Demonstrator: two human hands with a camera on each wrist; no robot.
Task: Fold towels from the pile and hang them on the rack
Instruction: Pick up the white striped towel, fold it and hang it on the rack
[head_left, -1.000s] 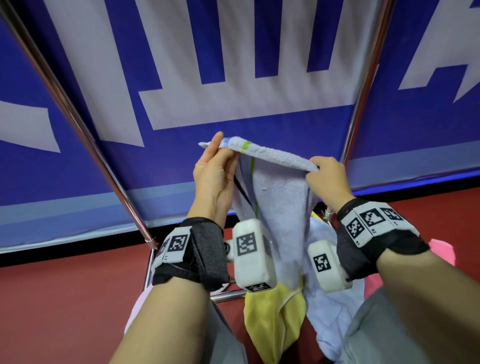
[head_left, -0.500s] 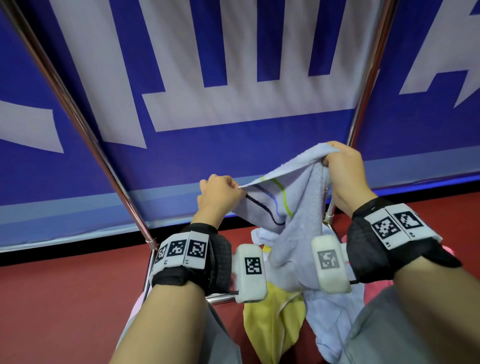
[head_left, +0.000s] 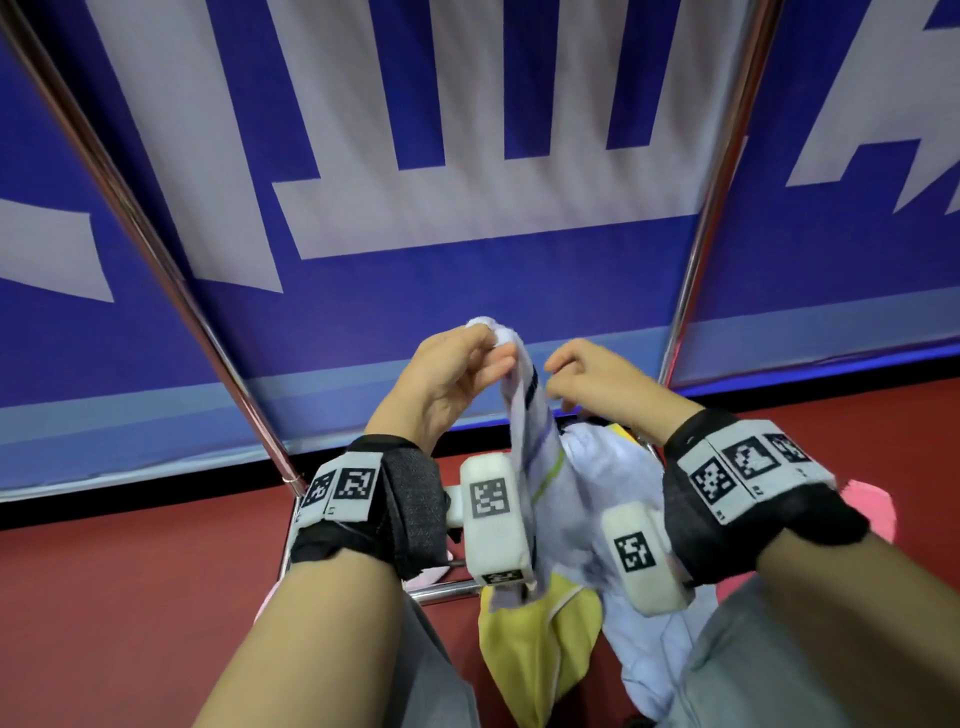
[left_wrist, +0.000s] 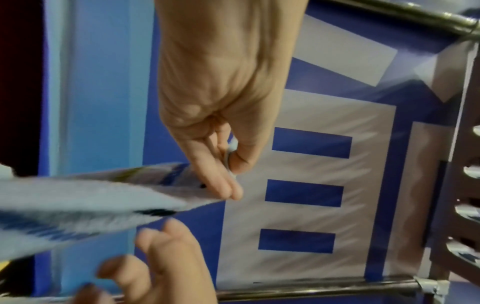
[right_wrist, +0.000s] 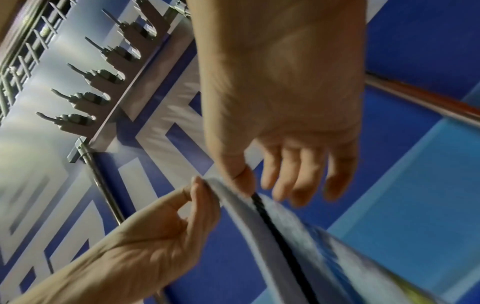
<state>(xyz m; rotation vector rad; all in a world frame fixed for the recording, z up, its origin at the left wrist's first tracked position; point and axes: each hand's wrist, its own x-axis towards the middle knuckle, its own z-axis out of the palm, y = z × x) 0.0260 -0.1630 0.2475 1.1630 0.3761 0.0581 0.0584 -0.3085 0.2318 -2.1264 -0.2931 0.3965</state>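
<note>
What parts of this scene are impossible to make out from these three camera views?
- Right hand, head view: seen from behind, so whether its fingertips touch the pale lilac striped towel is hidden.
- The towel's lower end, head view: covered by the left wrist's white camera block.
- The towel, left wrist view: motion-blurred and cut off by the left edge.
- The yellow cloth, head view: runs off the bottom edge.

towel (head_left: 524, 441): pale lilac (black, blue, green stripes) | banner (head_left: 467, 322): blue-white

open gap between slanted rack poles (head_left: 156, 260), banner (head_left: 467, 312) behind, towel pile (head_left: 613, 499) seemingly crowding below
</note>
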